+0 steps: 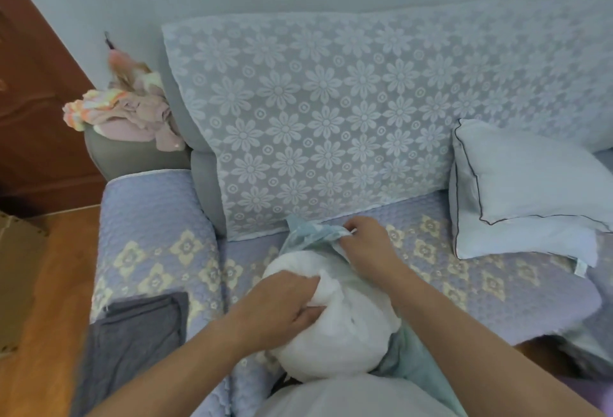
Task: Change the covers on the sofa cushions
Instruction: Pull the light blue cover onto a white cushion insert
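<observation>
Bunching the white cushion insert point(331, 323) on the sofa seat point(497, 287), the left hand point(282, 304) is gripping it, while the right hand point(368, 244) is pinching the light blue cover point(311, 234) just behind it.

At centre, slightly toward six o'clock, a white cushion insert point(335, 323) lies on the sofa seat point(497, 287), which wears a lilac quilted cover with cream flower motifs. The left hand point(285, 304) grips a bunched fold of the insert. The right hand point(368, 244), at twelve o'clock of the insert, pinches the edge of a pale teal cover point(311, 234) that runs beneath and beside it. At three o'clock a white pillow with dark piping point(524, 184) leans on the lace-draped backrest point(331, 118). At eight o'clock a grey cloth point(132, 343) lies over the armrest point(156, 234). At ten o'clock, crumpled pink garments point(129, 111).
</observation>
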A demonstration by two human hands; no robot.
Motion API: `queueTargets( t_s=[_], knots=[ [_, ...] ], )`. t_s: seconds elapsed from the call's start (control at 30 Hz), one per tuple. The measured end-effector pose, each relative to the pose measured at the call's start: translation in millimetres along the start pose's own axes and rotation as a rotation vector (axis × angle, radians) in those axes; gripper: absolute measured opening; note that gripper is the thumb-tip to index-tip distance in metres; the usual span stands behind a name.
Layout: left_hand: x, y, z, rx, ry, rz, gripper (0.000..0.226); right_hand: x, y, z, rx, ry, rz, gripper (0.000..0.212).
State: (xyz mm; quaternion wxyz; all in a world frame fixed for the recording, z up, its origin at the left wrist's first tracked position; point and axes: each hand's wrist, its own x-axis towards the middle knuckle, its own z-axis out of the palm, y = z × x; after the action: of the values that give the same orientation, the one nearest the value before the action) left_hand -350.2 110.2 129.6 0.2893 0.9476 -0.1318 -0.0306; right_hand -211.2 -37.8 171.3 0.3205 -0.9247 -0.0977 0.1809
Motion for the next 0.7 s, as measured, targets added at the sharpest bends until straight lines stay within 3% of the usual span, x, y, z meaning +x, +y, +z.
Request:
queueTargets(
  t_s=[0.07, 0.17, 0.23, 0.3, 0.4, 0.47, 0.5, 0.6, 0.67, 0.7],
  knots=[
    [4, 2, 19, 0.092, 0.007, -0.180, 0.044, -3, -17, 1, -0.056, -0.023, -0.080, 0.009],
    [21, 12, 34, 0.056, 0.226, -0.404, 0.042, -23, -27, 17, -0.262, -0.058, -0.204, 0.012],
    [30, 21, 33, -0.034, 0.387, -0.574, 0.036, -38, -20, 22, -0.407, 0.081, -0.317, 0.008],
    [26, 32, 26, 0.034, 0.474, -0.754, 0.039, -49, -15, 24, -0.566, 0.175, -0.398, 0.014],
    [18, 40, 11, -0.006, 0.435, -0.876, 0.025, -65, -17, 26, -0.689, 0.105, -0.466, 0.029],
    [16, 38, 10, -0.135, 0.346, -0.935, 0.032, -74, -21, 23, -0.731, 0.095, -0.523, 0.038],
    [18, 38, 8, -0.289, 0.339, -0.949, 0.035, -77, -23, 23, -0.730, 0.112, -0.544, 0.039],
    [24, 39, -7, -1.320, 0.402, -1.006, 0.023, -84, -33, 20, -0.740, 0.119, -0.620, 0.037],
    [25, 35, -17, -1.924, 0.287, -0.937, 0.030, -92, -32, 22, -0.765, 0.061, -0.684, 0.039],
    [24, 34, -21, -2.075, 0.267, -0.905, 0.037, -97, -30, 21, -0.770, -0.003, -0.723, 0.039]
  ],
)
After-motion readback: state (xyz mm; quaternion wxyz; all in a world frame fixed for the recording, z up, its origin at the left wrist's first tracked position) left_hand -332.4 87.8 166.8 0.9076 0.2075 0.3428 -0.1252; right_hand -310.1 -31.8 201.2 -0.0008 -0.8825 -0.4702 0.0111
